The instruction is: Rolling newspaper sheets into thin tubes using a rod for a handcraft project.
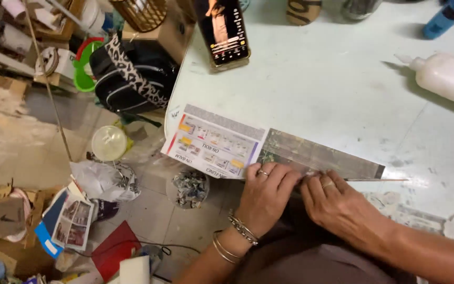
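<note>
Bracelets (236, 237) on left wrist, nearest the camera. Left hand (265, 193) palm down, fingers (275, 176) stretched forward and slightly spread, pressed flat on near edge of paper strip (269, 150); ring on one finger. Not closed around anything, only pressing. Right hand (337, 202) just beside it, almost touching, also palm down, fingers curled over the strip's near edge, fingertips pinched together on the paper where a thin stick (377, 180) comes out to the right along the edge. Forearms angled in from lower right and lower middle, meeting at the strip.

Strip lying on pale table (342, 94), running left and right from the hands: left part printed with coloured boxes, overhanging table edge; right part dark and mottled.

Beyond the hands, well apart: phone (223, 31) propped upright, white bottle (447, 76) lying to far right, blue bottle (447, 16) past it.

Left of the grip, below table edge: small cup of scraps (187, 188), black bag (130, 73), cluttered floor.
</note>
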